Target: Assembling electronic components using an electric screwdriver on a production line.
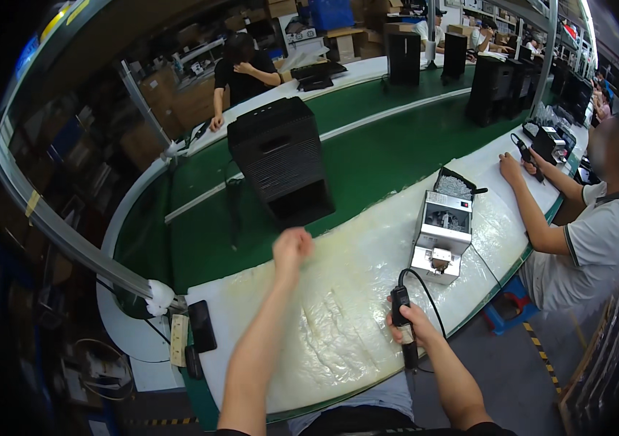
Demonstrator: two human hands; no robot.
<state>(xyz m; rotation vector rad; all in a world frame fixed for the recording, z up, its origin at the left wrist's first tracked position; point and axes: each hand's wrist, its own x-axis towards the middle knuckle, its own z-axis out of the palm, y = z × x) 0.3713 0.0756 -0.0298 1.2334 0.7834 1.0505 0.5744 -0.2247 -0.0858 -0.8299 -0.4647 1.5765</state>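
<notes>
1. Bare forearms (251,363) of the person come closest to the camera, one on each side, reaching up from the lower edge over the pale worktop.
2. At the worktop's left end lies a black phone (202,325), with a cream-coloured strip (179,340) just beside it on the left.
3. Across the green conveyor (367,142), a co-worker in dark clothing (240,76) leans at the far edge, one hand raised toward the head.
4. A black tower case (280,156) stands on the conveyor, tilted in this view, its lower end toward the person.
5. Just below that end is the left hand (291,251), over the near edge of the conveyor. It is blurred; the fingers look curled in, but I cannot tell whether they hold anything or touch the case.
6. Wrinkled clear film (346,320) covers the worktop between the two hands.
7. The right hand (411,323) has its fingers wrapped around a black electric screwdriver (399,299), held near upright above the worktop's front edge. A black cable (437,305) loops from its top.
8. Just beyond stands a silver metal box (446,238) with a windowed top.
9. Farther right, a seated co-worker in a light shirt (578,232) holds another dark handheld tool (526,152), near a blue stool (509,309).
</notes>
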